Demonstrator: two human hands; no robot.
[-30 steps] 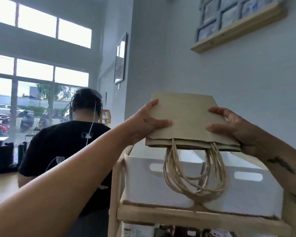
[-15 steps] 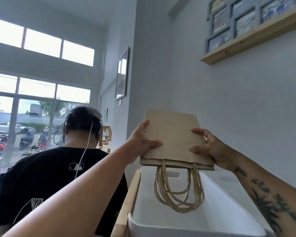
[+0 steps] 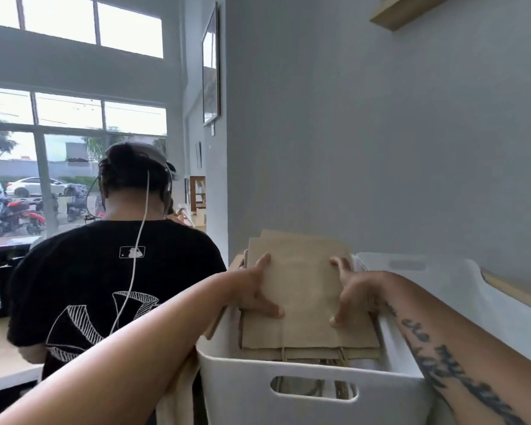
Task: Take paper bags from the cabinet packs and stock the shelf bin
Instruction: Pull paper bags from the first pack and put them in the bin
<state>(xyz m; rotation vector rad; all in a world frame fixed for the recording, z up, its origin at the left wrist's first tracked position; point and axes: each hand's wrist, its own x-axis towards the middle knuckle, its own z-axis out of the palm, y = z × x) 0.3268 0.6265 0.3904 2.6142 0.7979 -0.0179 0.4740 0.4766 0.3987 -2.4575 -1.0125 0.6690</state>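
Observation:
A flat stack of brown paper bags (image 3: 304,299) lies low inside the white shelf bin (image 3: 242,384), twisted paper handles toward me and showing through the bin's front slot. My left hand (image 3: 256,291) holds the stack's left edge, thumb and a finger on top. On the right edge my right hand (image 3: 351,291) holds it the same way. The fingers under the bags are hidden. A few more bags stick out behind the stack at the far end.
A second white bin (image 3: 442,286) stands right of the first, against the grey wall. A person in a black shirt (image 3: 120,271) stands close by on the left, back to me. A wooden wall shelf (image 3: 405,10) hangs above right.
Both hands lowered the stack of bags from above the bin down into it. The view came closer and now looks down into the bin.

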